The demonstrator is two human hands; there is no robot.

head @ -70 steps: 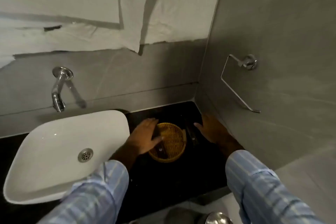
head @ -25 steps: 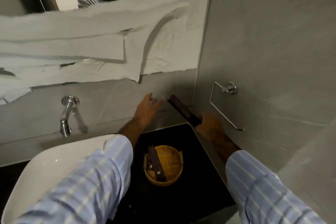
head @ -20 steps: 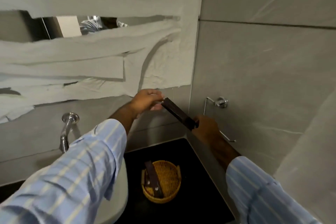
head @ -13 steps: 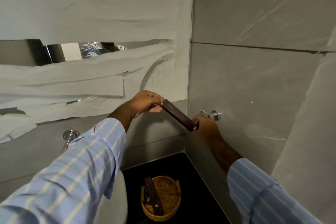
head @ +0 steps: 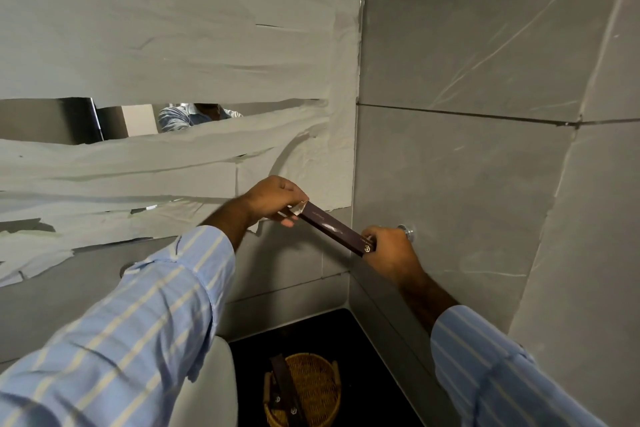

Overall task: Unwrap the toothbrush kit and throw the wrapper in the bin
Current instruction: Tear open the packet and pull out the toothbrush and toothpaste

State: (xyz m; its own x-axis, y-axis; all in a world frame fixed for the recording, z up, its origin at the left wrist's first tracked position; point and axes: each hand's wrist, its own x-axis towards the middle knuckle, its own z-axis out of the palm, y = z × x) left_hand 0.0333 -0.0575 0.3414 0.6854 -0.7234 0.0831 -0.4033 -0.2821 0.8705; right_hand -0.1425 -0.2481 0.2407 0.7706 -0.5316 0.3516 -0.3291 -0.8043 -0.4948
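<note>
A long, slim dark brown toothbrush kit box (head: 334, 229) is held up in front of the wall corner, slanting down to the right. My right hand (head: 391, 253) grips its lower end. My left hand (head: 277, 199) pinches the upper end, where a pale end flap (head: 298, 209) stands open. No bin is in view.
Below, a round wicker basket (head: 317, 388) sits on the black counter (head: 360, 333) and holds another dark slim box (head: 285, 388). The white basin edge (head: 214, 381) is at lower left. A paper-covered mirror (head: 173, 114) fills the left wall. A chrome fitting (head: 406, 230) sticks out behind my right hand.
I lifted the box out of the basket area with my right hand, my left hand took its upper end, and the end flap has come open. The view tilted upward.
</note>
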